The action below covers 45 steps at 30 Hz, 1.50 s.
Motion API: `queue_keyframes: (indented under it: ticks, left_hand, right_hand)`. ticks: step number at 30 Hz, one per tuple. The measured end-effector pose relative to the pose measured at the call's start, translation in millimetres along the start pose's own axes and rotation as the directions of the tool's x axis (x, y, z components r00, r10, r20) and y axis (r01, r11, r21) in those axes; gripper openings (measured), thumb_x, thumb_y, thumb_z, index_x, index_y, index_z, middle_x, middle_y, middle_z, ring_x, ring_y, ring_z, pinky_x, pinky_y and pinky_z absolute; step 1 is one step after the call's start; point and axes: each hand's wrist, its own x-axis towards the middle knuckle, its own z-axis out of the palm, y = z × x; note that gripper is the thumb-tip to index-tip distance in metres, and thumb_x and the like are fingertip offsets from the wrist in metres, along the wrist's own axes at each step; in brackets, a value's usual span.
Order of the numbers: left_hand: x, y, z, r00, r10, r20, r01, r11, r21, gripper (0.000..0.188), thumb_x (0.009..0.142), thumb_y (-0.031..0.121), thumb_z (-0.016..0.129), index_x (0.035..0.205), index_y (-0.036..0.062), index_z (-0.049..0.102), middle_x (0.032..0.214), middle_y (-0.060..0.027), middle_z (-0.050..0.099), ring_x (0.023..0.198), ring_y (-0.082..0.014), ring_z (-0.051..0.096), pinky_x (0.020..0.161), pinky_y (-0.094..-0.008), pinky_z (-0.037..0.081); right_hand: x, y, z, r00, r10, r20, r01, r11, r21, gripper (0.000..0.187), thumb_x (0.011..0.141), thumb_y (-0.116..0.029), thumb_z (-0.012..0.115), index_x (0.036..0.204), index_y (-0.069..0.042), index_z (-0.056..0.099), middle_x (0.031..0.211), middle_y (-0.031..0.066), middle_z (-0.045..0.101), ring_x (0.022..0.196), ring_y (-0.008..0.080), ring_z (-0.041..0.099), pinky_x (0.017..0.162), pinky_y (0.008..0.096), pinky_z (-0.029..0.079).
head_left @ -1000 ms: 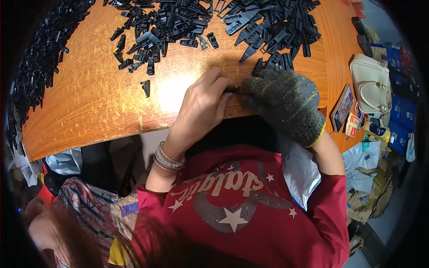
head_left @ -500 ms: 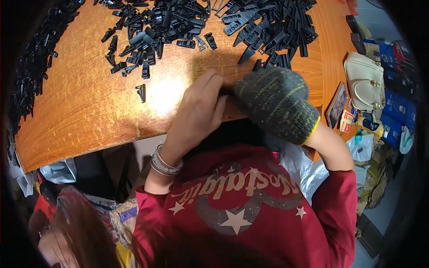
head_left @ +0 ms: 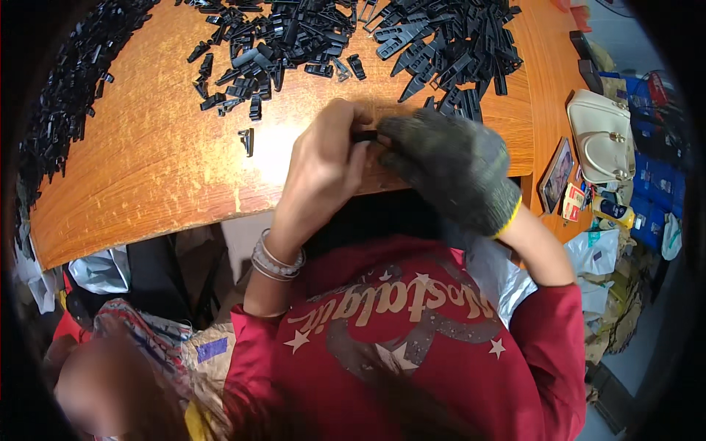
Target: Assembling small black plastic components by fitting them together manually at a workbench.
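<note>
Near the table's front edge, a small black plastic piece (head_left: 364, 136) is pinched between my two hands, mostly covered by fingers. My left hand (head_left: 323, 158), bare with pale bracelets at the wrist, closes its thumb and fingers on one end. My right hand (head_left: 452, 165), in a dark knitted glove with a yellow cuff, grips the other end; its fingertips are slightly blurred. Beyond it lies a heap of long, tapered black plastic parts (head_left: 445, 59). A heap of shorter black plastic clips (head_left: 294, 37) is farther left. One loose clip (head_left: 248, 142) lies left of my left hand.
Many black pieces (head_left: 66, 95) line the table's (head_left: 147, 162) far left side. At the right are a white handbag (head_left: 599, 136), a framed picture (head_left: 555, 175) and a yellow bottle (head_left: 614, 212). Another person's head shows at lower left. Plastic bags (head_left: 592, 253) lie at the right.
The black piece now shows between my fingertips, where it was hard to make out before. My hands have shifted slightly against each other, and the view has moved a little.
</note>
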Motion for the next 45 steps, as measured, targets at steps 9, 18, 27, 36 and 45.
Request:
queue_keyframes:
  ticks: [9, 18, 27, 36, 45]
  left_hand:
    - [-12.7, 14.7, -12.9, 0.879, -0.263, 0.397, 0.477, 0.48, -0.736, 0.023, 0.094, 0.006, 0.058, 0.112, -0.0069, 0.06, 0.082, -0.0084, 0.065, 0.066, -0.014, 0.065, 0.054, -0.024, 0.052]
    - [-6.5, 42.0, 2.7, 0.842, -0.336, 0.422, 0.539, 0.548, -0.64, 0.023, 0.092, 0.007, 0.063, 0.11, -0.0048, 0.056, 0.069, -0.009, 0.064, 0.051, -0.0119, 0.061, 0.044, -0.022, 0.046]
    - [35.4, 19.8, 29.3, 0.99, 0.081, -0.112, -0.032, 0.921, 0.388, 0.018, 0.084, 0.016, 0.07, 0.085, -0.0001, 0.061, 0.078, -0.015, 0.061, 0.061, -0.0317, 0.061, 0.056, -0.0386, 0.046]
    - [38.7, 16.7, 30.6, 0.991, 0.128, -0.038, -0.091, 0.853, 0.515, 0.016, 0.082, 0.01, 0.068, 0.081, -0.0012, 0.057, 0.078, -0.0168, 0.058, 0.059, -0.0354, 0.06, 0.052, -0.0427, 0.046]
    - [4.2, 29.9, 14.6, 0.783, 0.611, 0.117, -0.619, 0.746, 0.246, 0.026, 0.073, 0.002, 0.067, 0.098, -0.0024, 0.06, 0.089, -0.0125, 0.059, 0.069, -0.0269, 0.062, 0.057, -0.0343, 0.052]
  right_hand:
    - [-43.8, -5.7, -0.9, 0.92, 0.391, -0.022, -0.198, 0.514, 0.835, 0.031, 0.08, -0.014, 0.073, 0.111, -0.009, 0.069, 0.099, 0.0111, 0.07, 0.088, 0.0251, 0.069, 0.077, 0.0335, 0.054]
    - [-53.6, -2.3, -2.1, 0.938, 0.345, -0.02, -0.147, 0.452, 0.88, 0.035, 0.077, -0.013, 0.076, 0.111, -0.006, 0.069, 0.095, 0.011, 0.071, 0.087, 0.0226, 0.069, 0.076, 0.0318, 0.053]
    - [-215.2, 27.4, -34.5, 0.352, 0.926, -0.139, -0.573, 0.33, 0.75, 0.028, 0.091, -0.014, 0.065, 0.117, -0.001, 0.063, 0.095, 0.0053, 0.07, 0.074, 0.0101, 0.061, 0.063, 0.023, 0.048]
    - [-273.1, 39.1, -53.0, 0.623, 0.78, 0.068, -0.782, 0.623, 0.022, 0.018, 0.089, -0.014, 0.066, 0.102, -0.002, 0.069, 0.103, 0.0073, 0.071, 0.086, 0.0154, 0.063, 0.072, 0.0323, 0.05]
    - [-52.9, 15.2, -27.9, 0.835, 0.492, 0.245, -0.473, 0.414, 0.778, 0.043, 0.082, -0.004, 0.069, 0.125, -0.002, 0.059, 0.118, 0.015, 0.065, 0.104, 0.0183, 0.063, 0.088, 0.0303, 0.052]
